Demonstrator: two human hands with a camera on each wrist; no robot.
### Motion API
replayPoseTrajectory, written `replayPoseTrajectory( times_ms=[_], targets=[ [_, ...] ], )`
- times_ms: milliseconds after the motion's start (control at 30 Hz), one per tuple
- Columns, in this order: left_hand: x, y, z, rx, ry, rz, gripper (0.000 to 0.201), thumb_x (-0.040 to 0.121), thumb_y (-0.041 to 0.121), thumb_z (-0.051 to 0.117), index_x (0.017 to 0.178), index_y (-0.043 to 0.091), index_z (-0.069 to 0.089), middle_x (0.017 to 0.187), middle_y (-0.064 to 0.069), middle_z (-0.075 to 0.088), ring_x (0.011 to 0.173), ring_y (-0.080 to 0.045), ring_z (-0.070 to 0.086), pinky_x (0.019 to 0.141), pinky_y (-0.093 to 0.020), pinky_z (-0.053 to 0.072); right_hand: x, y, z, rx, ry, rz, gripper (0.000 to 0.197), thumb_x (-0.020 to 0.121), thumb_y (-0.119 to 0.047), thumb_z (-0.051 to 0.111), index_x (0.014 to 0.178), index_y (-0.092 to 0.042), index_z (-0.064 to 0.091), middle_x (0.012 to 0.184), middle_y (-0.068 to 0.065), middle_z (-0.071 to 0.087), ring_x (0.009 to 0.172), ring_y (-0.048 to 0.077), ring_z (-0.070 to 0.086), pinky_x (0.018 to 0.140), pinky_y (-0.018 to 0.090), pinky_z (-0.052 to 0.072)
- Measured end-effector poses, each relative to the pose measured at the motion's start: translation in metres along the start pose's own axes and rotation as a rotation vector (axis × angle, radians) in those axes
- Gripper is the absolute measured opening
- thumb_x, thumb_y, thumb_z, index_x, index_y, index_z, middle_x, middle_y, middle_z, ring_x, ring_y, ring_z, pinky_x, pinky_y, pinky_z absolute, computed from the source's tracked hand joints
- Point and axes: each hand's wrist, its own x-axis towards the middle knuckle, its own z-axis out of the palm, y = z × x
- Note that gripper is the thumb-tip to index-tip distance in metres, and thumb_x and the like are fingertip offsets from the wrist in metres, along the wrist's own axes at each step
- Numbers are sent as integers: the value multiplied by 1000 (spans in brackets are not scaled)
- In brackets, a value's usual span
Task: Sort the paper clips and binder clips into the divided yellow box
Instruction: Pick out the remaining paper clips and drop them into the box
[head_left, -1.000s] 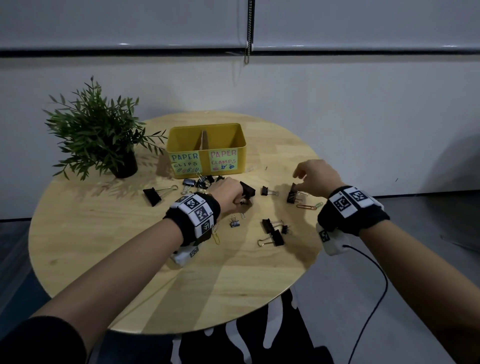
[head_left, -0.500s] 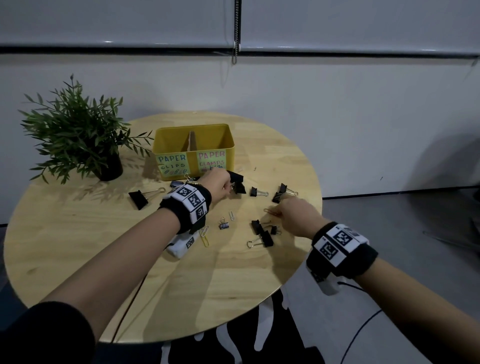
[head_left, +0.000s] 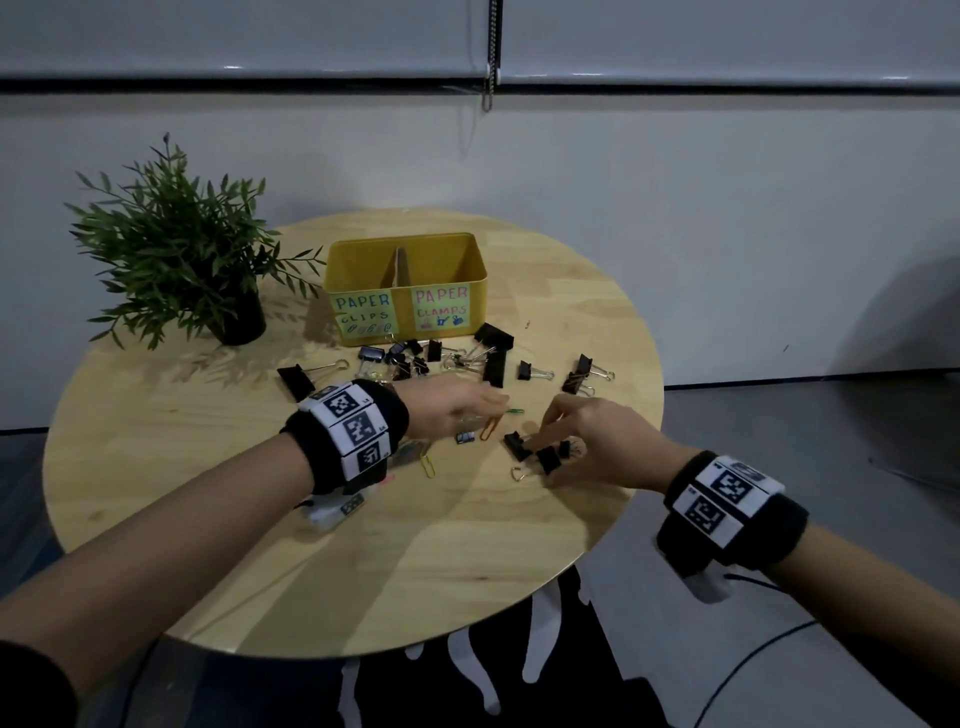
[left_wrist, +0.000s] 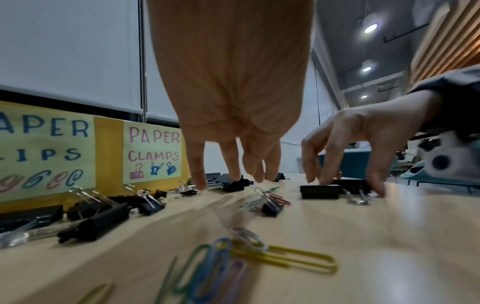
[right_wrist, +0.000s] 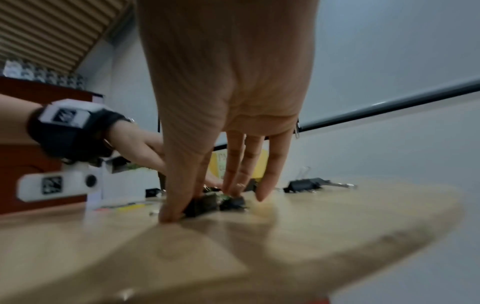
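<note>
The divided yellow box stands at the table's far side, labelled PAPER CLIPS on the left and PAPER CLAMPS on the right. Black binder clips lie scattered in front of it. Coloured paper clips lie nearer me. My left hand hovers over an orange paper clip, fingers straight and pointing down, holding nothing. My right hand reaches down on a small group of black binder clips; thumb and fingers pinch one binder clip on the tabletop.
A potted green plant stands at the far left of the round wooden table. The table's right edge runs close behind my right wrist. A wall rises just past the box. A cable trails from my right wristband to the floor.
My left hand pulled back from the large clips by the box toward the nearer paper clips. My right hand left the far-right binder clips and came down on the near group.
</note>
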Motion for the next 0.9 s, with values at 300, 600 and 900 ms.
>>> replayPoseTrajectory(
  times_ms=[300, 600, 900],
  targets=[
    [-13, -19, -7, 18, -163, -238, 82, 85, -17, 31, 151, 29, 12, 161, 6, 4, 148, -19, 13, 122, -38, 14, 13, 10, -3, -62, 118, 45, 39, 84, -40, 67, 122, -30, 65, 115, -2, 60, 101, 18, 58, 71, 31, 50],
    [-74, -16, 20, 114, -300, -238, 75, 92, -8, 27, 151, 19, -10, 159, 1, -18, 149, -19, -4, 119, -41, -3, 35, -47, 16, -202, 100, -295, 54, 95, -22, 53, 146, -20, 37, 154, 6, 34, 132, 25, 44, 97, 43, 47],
    [-80, -15, 30, 115, -304, -197, 62, 101, 9, 26, 152, 20, -10, 159, 4, -17, 149, -19, -9, 119, -53, -5, 48, -32, 7, -230, 36, -25, 53, 101, -33, 34, 152, -25, 20, 162, 1, 9, 149, 20, 15, 117, 56, 15]
  ],
)
